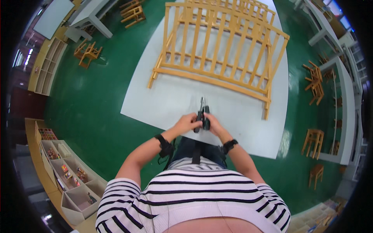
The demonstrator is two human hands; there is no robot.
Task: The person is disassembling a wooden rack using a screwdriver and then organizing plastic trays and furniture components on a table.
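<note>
Two hands, two black handles, one big wooden frame

So the floor (105,81) is green and takes up most of the room, with a long white table (153,103) in the middle of it. On the far part of the table there's a wooden frame (211,80), all upright slats, more slats showing behind the first row. Near left is a pale shelf (72,213) with small colourful bits in its compartments. Wooden stools (88,54) are dotted around, some far left, others along the right side.

The person's in a striped shirt (198,190), standing at the near edge of the table, with a black band (165,146) on the left wrist and another on the right.

Both hands are just over that near edge, close together. The left hand (188,123) has its thumb and fingers closed around a tool (199,117), black handle towards the person, metal end pointing to the far side. The right hand (215,126) pinches a chunky black grip (206,118) right beside it, thumb near the far end. The rest of the right fingers are mostly hidden, and I can't tell if the two pieces are joined
</note>
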